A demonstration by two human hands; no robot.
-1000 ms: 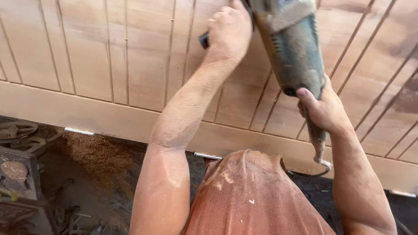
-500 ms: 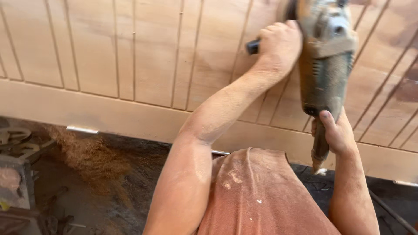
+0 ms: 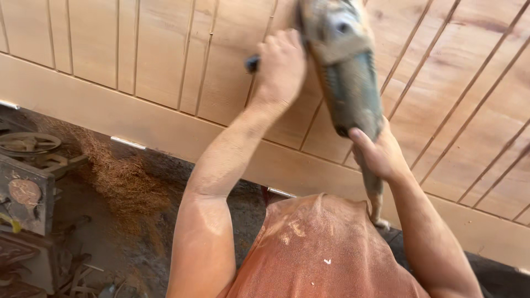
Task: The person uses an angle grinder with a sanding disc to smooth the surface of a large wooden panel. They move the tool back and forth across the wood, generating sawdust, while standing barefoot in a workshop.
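Note:
A dusty grey-green angle grinder [image 3: 345,72] lies against a large wooden panel [image 3: 165,60] with grooved vertical boards. My left hand [image 3: 279,66] is closed around the grinder's dark side handle, near the tool's head. My right hand [image 3: 378,154] grips the rear of the grinder's body, where the cord leaves it. Both forearms are coated in fine sawdust. The disc is hidden under the tool and out of the top of the frame.
The panel's broad bottom rail [image 3: 138,121] runs diagonally across the view. Below it lie sawdust and wood shavings [image 3: 124,176] on dark ground. An old metal machine with a wheel [image 3: 27,165] stands at the left edge. My dusty orange shirt [image 3: 326,254] fills the lower middle.
The grinder and both hands have shifted left and slightly down across the panel compared with half a second ago, after moving right the half second before. Both grips are unchanged.

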